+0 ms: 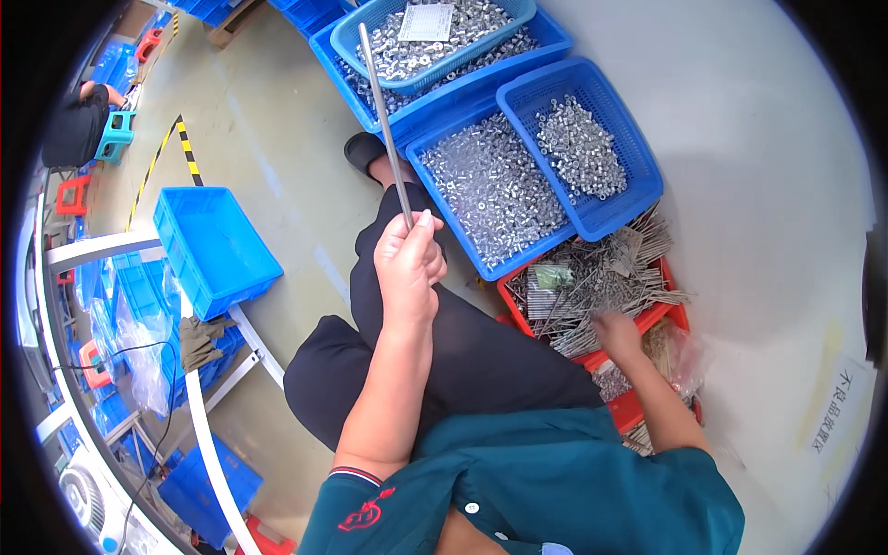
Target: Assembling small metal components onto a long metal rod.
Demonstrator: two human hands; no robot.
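My left hand (410, 264) is closed around the lower end of a long thin metal rod (383, 116). The rod stands upright above my lap, tilted slightly left. At the right, my right hand (618, 335) reaches over the near edge of a red bin (514, 303). Many thin metal rods (592, 282) lie in that bin, with a small clear bag on top. The right fingers are smeared and partly lost against the rods, so their grip is unclear.
Beyond the red bin, a blue bin (450, 242) and a blue basket (640, 176) hold small metal fittings. A light-blue basket (344, 39) of fittings sits on another bin. To the left are a blue crate (222, 250) and dark gloves (202, 342) on a white frame. Someone sits far left.
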